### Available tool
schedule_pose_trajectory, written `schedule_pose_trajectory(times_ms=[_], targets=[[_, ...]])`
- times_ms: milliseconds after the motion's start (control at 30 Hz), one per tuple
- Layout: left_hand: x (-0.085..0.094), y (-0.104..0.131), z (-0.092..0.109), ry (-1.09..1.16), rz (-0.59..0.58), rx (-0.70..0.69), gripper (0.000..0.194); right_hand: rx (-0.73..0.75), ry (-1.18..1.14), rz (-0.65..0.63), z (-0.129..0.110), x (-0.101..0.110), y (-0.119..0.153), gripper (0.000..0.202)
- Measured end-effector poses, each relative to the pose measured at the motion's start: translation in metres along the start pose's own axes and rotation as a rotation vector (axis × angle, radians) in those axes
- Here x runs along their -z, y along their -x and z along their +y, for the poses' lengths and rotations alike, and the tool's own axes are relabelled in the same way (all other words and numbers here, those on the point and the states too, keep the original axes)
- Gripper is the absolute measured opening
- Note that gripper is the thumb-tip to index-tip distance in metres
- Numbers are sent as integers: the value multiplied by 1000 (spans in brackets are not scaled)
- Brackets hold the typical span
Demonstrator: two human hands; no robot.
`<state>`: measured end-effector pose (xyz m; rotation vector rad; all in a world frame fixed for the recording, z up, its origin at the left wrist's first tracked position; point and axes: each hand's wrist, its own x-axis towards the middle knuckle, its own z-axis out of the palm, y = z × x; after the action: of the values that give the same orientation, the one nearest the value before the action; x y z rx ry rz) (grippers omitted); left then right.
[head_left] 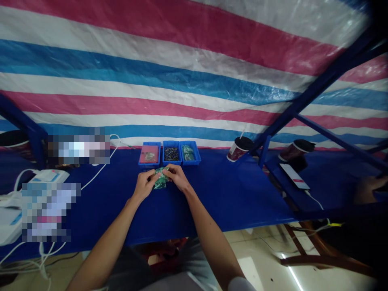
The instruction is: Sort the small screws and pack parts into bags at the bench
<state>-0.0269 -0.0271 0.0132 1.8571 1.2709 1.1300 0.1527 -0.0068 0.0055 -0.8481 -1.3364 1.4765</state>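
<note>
A small clear plastic packet with green print (160,182) is pinched between my two hands above the blue table. My left hand (144,184) grips its left side, thumb and fingers pressed together. On the opposite side my right hand (177,176) closes on the packet's upper right edge. Just beyond my hands stand three blue bins. The left bin (149,163) holds a pink-red item with a small packet on top. Dark metal pieces like screws or nails (171,153) fill the middle bin. Several green packets (188,152) lie in the right bin.
A lidded cup with a straw (239,148) stands right of the bins, near a blue metal frame (273,117). Power strips (50,176) and white cables crowd the left. At the right are a phone (294,176), another cup (296,150) and another person's hand (365,190).
</note>
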Motion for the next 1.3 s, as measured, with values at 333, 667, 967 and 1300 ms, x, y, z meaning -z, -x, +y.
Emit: schedule_pose_trajectory(times_ms=[333, 667, 967, 1300], targets=[[1, 0, -5, 117, -32, 70, 46, 12, 42, -9, 3, -1, -1, 42], [0, -1, -10, 184, 6, 106, 40, 24, 29, -26, -1, -1, 1, 44], [-2, -3, -5, 100, 34, 38, 32, 139, 62, 160, -5, 3, 1, 45], [1, -4, -5, 383, 82, 72, 45, 148, -143, 64, 2, 6, 2, 24]])
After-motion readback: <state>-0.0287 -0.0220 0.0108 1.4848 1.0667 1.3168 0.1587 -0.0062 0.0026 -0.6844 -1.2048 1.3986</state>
